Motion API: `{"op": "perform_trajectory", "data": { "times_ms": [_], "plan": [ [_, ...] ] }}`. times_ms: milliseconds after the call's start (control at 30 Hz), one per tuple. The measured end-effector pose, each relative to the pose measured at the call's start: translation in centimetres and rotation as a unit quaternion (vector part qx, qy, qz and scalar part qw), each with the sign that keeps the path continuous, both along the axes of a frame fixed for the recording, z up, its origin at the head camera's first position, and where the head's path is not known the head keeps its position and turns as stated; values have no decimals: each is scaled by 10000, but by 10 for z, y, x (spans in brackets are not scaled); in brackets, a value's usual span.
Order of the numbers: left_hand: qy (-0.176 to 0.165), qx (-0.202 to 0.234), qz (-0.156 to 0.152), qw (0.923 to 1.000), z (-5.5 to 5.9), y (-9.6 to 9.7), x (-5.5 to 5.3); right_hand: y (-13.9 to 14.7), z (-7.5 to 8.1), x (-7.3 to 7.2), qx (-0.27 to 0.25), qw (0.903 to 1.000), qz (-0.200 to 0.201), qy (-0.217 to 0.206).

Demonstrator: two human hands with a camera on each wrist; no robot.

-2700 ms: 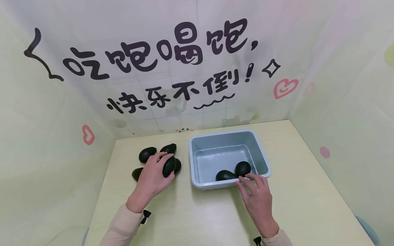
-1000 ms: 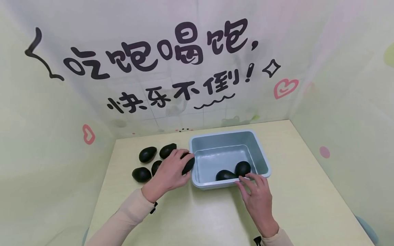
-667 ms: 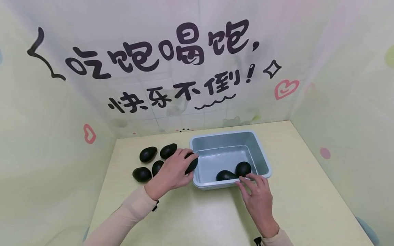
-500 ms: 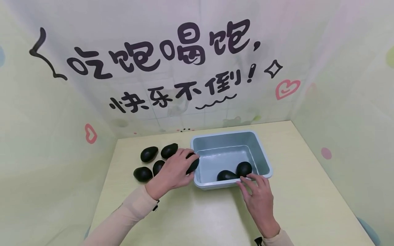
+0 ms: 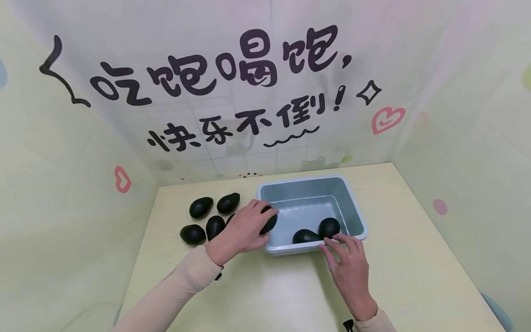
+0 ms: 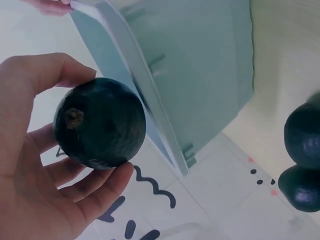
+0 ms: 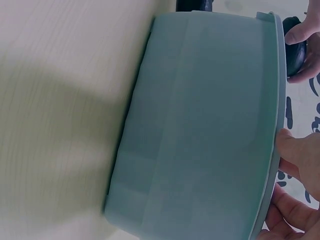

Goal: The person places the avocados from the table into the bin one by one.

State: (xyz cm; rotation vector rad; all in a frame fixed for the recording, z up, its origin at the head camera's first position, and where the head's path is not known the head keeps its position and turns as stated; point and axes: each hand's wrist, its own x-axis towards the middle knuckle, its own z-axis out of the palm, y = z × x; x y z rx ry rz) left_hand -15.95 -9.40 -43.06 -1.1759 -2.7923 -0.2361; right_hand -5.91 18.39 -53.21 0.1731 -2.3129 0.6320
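Note:
My left hand (image 5: 240,233) grips a dark green avocado (image 5: 271,221) over the left rim of a blue-grey plastic bin (image 5: 298,180). The left wrist view shows this avocado's stem end, with thumb and fingers curled around its sides, close beside the rim. At the bin's front rim my right hand (image 5: 350,274) pinches the edge, its thumb on the outer side in the right wrist view. Inside the bin, near the front wall, lie two avocados: one pear-shaped avocado (image 5: 305,236) on its side and one rounder-looking avocado (image 5: 329,228) beside it.
Left of the bin several more avocados lie on the pale wooden table (image 5: 290,295), among them a back-left avocado (image 5: 201,208) and a front-left avocado (image 5: 192,234). My left hand partly covers another. A printed cloth backdrop (image 5: 249,161) encloses the table's back and sides.
My left hand has carried the avocado rightward from the group on the table to above the bin's left rim. My right hand has stayed at the front rim.

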Motion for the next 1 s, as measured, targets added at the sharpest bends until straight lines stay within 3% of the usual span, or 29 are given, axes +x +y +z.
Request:
{"op": "perform_trajectory", "data": {
  "times_ms": [633,833,1000],
  "plan": [
    [107,-762,-496,9958,1,23,-4,0,0,0,-10,10000,36,-10],
    [393,-786,-700,9937,1,31,-4,0,0,-1,-16,10000,23,-35],
    [425,-743,-782,9933,-1,34,-2,0,0,-1,-6,10000,38,-23]
  ]
}}
